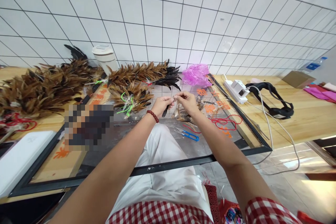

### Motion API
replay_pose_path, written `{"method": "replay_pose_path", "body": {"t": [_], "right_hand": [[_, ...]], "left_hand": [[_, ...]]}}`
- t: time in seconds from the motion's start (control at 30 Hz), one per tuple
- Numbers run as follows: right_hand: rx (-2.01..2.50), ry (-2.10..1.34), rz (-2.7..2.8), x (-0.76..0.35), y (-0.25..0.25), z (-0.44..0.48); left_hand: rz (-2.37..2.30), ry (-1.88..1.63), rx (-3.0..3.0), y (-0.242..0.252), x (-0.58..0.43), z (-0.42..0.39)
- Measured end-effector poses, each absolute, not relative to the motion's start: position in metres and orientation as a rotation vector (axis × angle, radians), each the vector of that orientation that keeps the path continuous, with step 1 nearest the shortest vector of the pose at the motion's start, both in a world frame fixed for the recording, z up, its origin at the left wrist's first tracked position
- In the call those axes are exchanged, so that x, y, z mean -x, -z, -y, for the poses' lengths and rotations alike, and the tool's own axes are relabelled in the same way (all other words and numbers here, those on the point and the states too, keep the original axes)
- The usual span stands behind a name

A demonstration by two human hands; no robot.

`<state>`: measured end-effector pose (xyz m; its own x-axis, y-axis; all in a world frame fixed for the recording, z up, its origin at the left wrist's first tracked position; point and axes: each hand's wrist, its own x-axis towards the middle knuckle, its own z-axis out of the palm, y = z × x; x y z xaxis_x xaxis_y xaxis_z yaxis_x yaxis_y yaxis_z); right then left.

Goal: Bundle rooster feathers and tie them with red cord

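Observation:
My left hand (162,106), with a dark red bead bracelet (153,116) at its wrist, is closed on a dark feather (165,113) that hangs below the fingers. Fingertips of my right hand (187,102) are pinched together and meet the left ones; what lies between them is too small to make out. Loose brown and pale feathers (183,113) lie under my right hand. Closer to me are blue-handled thread snips (191,135) and a tangle of red cord (225,121). A feather bundle with bright green ties (128,103) lies to the left.
Long brown feather strips (141,71) lie along the wall, near a white lidded cup (105,57). A pink plastic bag (196,74) sits behind my hands. Rightward are a power strip (236,91) with cables and a black strap (278,112). A black-framed glass panel (204,159) covers the work area.

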<state>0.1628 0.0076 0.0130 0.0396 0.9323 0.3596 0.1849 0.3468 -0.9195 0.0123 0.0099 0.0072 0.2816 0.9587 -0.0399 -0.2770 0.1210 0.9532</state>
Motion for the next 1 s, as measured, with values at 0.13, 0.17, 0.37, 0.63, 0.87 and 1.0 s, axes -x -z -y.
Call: {"method": "replay_pose_path", "body": {"t": [0.13, 0.17, 0.37, 0.63, 0.87, 1.0], "right_hand": [[1.012, -0.941, 1.412, -0.164, -0.014, -0.008], [0.982, -0.975, 1.442, -0.164, -0.014, -0.008], [0.957, -0.938, 1.496, -0.164, -0.01, -0.009], [1.022, -0.505, 1.717, -0.165, -0.005, -0.01], [1.057, -0.331, 1.965, -0.168, -0.004, -0.005], [1.054, -0.29, 2.049, -0.171, -0.007, -0.003]], "left_hand": [[-0.811, -1.037, -1.062, -0.01, -0.011, -0.009], [-0.799, -1.02, -1.066, -0.011, -0.011, -0.008], [-0.715, -0.897, -1.059, -0.013, -0.013, -0.003], [-0.74, -0.996, -0.987, -0.011, -0.017, -0.004], [-0.732, -1.021, -0.945, -0.01, -0.017, -0.006], [-0.754, -1.022, -0.954, -0.008, -0.019, -0.006]]}}
